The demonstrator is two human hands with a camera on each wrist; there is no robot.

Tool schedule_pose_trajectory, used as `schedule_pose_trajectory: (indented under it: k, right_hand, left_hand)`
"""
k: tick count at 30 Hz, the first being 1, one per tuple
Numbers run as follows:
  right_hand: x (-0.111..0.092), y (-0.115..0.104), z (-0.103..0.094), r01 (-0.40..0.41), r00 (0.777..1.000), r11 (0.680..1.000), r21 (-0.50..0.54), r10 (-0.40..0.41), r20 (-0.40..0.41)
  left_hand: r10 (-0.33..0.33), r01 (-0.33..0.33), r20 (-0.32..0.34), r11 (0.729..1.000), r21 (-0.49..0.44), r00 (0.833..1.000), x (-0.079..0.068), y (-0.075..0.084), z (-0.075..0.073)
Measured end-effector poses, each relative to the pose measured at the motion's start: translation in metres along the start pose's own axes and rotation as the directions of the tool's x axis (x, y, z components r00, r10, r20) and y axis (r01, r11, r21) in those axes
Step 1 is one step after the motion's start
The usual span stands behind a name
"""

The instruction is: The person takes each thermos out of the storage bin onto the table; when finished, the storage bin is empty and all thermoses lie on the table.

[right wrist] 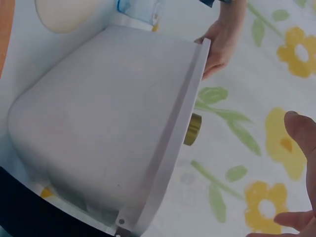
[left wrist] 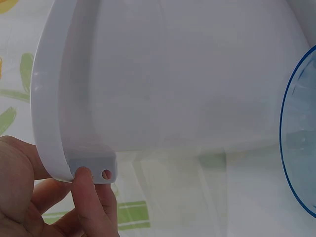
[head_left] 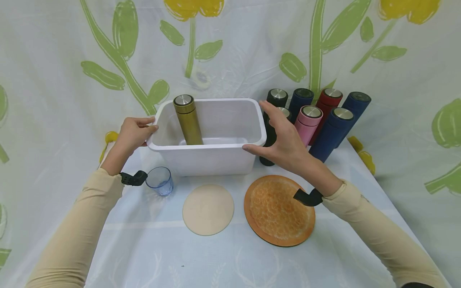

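Note:
A white plastic bin (head_left: 209, 162) stands on the table with a gold thermos bottle (head_left: 190, 124) leaning inside its left part. My left hand (head_left: 134, 134) grips the bin's left rim. In the left wrist view, its fingers (left wrist: 88, 202) pinch the rim beside a small tab with a hole. My right hand (head_left: 288, 140) is spread at the bin's right end, thumb and fingers wide apart and holding nothing. The right wrist view shows this hand (right wrist: 303, 182) apart from the rim, above the bin. Only the gold bottle's cap (right wrist: 193, 130) rises past the rim there.
Several thermos bottles stand close right of the bin, among them a pink one (head_left: 306, 127), a red one (head_left: 328, 102) and a blue one (head_left: 329, 136). A blue-tinted glass (head_left: 160, 183), a round beige mat (head_left: 208, 210) and a round orange-brown mat (head_left: 279, 212) lie in front.

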State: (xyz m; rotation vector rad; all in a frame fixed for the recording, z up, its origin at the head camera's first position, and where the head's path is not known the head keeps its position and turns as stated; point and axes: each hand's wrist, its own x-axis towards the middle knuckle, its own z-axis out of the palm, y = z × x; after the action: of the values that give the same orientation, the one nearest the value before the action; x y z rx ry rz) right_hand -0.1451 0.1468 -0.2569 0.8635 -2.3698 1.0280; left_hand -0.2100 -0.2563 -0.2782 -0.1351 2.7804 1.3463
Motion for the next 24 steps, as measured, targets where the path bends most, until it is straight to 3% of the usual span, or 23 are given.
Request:
schedule_pose_trajectory:
  k: [11,24]
  right_hand:
    - [0.011,-0.003,0.008,-0.031,0.999,0.999,0.037,0.029,0.039]
    - [0.034,-0.007,0.014,-0.032,0.997,0.999,-0.002,0.032,0.07]
  left_hand:
    - [0.0,0.0,0.0,1.0,-0.002,1.0,0.001,-0.002,-0.001]
    - [-0.007,0.007,-0.001,1.0,-0.009,1.0,0.0,0.0,-0.002]
